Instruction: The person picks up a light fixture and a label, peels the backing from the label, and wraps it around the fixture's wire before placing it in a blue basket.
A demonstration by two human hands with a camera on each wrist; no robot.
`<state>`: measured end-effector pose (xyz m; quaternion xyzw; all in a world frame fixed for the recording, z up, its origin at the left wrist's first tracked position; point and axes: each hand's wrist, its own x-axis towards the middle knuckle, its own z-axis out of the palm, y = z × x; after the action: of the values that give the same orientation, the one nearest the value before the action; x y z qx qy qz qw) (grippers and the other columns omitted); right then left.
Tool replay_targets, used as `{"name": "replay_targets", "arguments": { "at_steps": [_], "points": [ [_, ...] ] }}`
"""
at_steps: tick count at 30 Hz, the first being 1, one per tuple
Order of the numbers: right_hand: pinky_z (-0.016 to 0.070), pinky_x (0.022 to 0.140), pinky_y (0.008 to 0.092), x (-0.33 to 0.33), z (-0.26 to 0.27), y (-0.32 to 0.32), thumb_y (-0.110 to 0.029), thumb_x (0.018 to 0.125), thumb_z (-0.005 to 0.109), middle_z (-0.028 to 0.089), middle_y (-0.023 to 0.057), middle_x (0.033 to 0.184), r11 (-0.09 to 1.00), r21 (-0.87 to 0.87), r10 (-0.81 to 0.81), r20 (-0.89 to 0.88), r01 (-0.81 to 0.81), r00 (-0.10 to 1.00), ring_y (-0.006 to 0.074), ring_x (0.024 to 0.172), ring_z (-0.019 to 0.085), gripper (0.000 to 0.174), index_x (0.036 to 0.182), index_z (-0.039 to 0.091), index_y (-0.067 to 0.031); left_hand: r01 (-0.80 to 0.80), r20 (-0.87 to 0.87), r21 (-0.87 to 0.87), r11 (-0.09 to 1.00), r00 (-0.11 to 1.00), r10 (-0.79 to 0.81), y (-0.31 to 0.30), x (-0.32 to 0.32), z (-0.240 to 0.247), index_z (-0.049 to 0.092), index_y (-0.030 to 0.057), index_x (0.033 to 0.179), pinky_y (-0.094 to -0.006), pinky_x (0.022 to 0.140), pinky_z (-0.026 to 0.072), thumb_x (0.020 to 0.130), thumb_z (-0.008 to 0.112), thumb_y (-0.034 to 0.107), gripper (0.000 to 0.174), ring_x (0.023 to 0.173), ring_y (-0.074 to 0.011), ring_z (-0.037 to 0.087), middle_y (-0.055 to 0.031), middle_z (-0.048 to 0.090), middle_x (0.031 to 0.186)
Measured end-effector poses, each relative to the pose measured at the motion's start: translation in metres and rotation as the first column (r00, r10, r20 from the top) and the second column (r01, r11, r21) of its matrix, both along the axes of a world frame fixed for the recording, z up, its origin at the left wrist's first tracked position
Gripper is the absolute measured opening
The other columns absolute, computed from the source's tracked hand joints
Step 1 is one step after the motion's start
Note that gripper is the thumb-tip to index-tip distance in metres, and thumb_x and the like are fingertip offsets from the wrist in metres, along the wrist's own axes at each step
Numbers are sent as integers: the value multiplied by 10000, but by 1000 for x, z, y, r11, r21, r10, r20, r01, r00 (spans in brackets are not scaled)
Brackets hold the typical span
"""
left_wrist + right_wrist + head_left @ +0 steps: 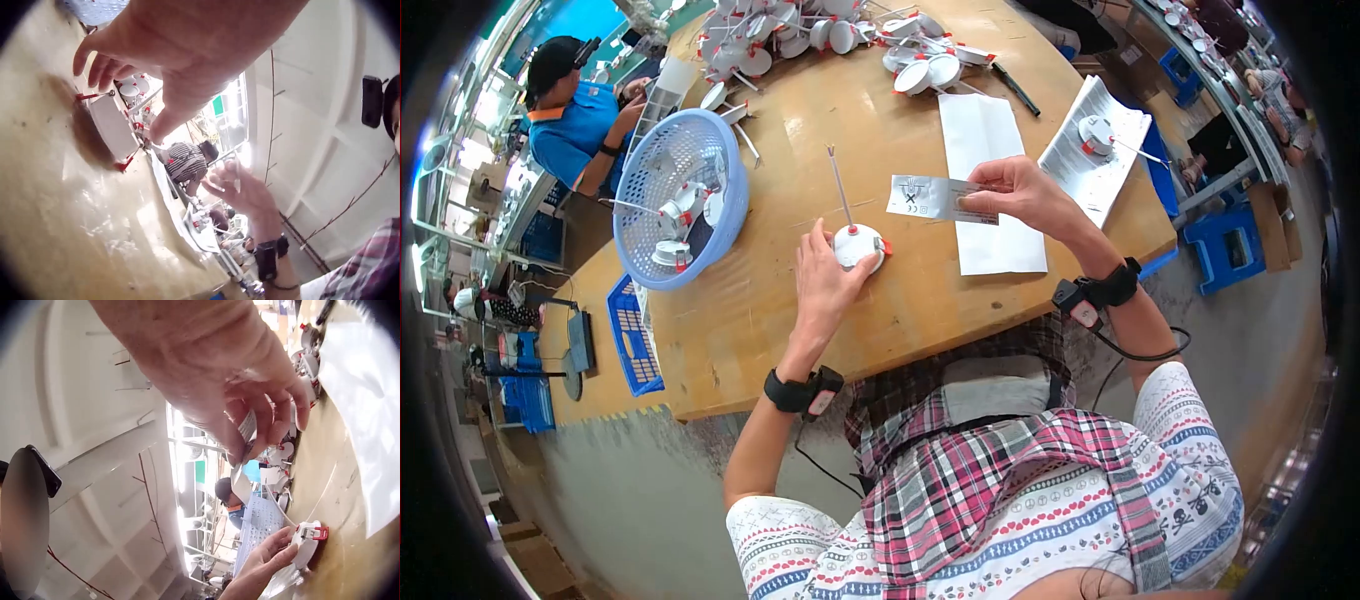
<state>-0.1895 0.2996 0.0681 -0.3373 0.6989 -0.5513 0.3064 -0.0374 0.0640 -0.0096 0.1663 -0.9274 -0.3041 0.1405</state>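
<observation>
On the table, a round white downlight [856, 247] with red-tipped spring clips lies with its white cable [839, 185] pointing away from me. My left hand [826, 274] holds it by the sides, thumb at the near right edge beside a clip and fingers on the left. The right wrist view also shows this hand [267, 565] at the downlight [306, 545]. My right hand [1028, 200] pinches a silver label strip [922, 198] between thumb and fingers, above the table to the right. A crossed-bin symbol and CE mark show on the strip.
A blue basket [735, 230] with several downlights stands left. White paper [990, 245] lies under my right hand. Farther right, another downlight [1096, 134] rests on stacked sheets [1064, 165]. A black pen [1016, 90] and heaped downlights [800, 30] lie at the back. A person [572, 125] works at left.
</observation>
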Motion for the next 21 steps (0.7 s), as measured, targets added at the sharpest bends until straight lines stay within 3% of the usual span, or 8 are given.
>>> {"name": "replay_targets", "arguments": {
  "at_steps": [2,3,7,9,12,15,18,21],
  "points": [
    [398,546,202,0,1,-6,-175,826,654,556,-14,665,999,13,31,1,-31,1000,40,614,478,197,801,630,18,-10,-107,69,998,994,18,1,6,9,371,-85,1249,-395,890,385,751,701,340,734,1035,-277,473,-171,508,1085],
    [396,542,202,0,1,-7,-174,825,655,558,-13,664,999,27,44,-8,-44,999,40,613,480,196,805,632,20,7,-146,299,954,989,38,-1,7,14,379,-74,1246,-379,885,389,776,681,356,704,1043,-255,471,-155,504,1095],
    [407,553,180,2,11,-19,-147,826,650,580,-18,714,991,39,127,53,-129,991,28,635,500,173,847,633,24,134,-179,888,439,982,64,-9,9,43,399,-32,1243,-336,877,395,856,573,448,641,1050,-195,472,-108,500,1122],
    [408,557,184,6,16,-31,-151,824,651,581,-17,711,990,25,140,37,-141,989,29,635,500,179,851,635,25,158,-166,969,189,986,29,-12,7,46,450,11,1184,-285,794,416,827,572,535,645,1004,-162,501,-109,520,1119],
    [409,565,190,8,9,-51,-156,820,653,584,-15,710,987,16,162,31,-163,986,34,635,501,189,862,638,28,158,-159,987,-17,986,-59,-8,3,53,495,30,1130,-268,760,424,855,556,493,542,953,-130,528,-77,560,1061],
    [412,576,195,9,6,-59,-158,820,653,589,-10,713,983,47,178,37,-180,983,38,642,503,196,869,641,31,155,-153,987,49,987,-47,-3,-1,63,564,51,1007,-247,727,426,861,594,388,369,847,-92,558,-38,608,933],
    [414,581,197,10,4,-63,-160,818,654,598,-2,741,982,88,163,29,-165,986,42,660,512,203,888,639,30,94,-83,959,269,995,-51,-6,-9,59,604,64,879,-235,693,426,843,638,267,209,760,-67,565,-9,621,815],
    [414,579,197,10,-4,-68,-162,815,659,603,8,784,994,43,103,30,-104,994,47,683,524,224,938,627,23,100,-85,953,285,994,-64,-17,-16,47,626,79,883,-237,698,434,846,631,186,114,755,-59,558,7,630,817]
  ]
}}
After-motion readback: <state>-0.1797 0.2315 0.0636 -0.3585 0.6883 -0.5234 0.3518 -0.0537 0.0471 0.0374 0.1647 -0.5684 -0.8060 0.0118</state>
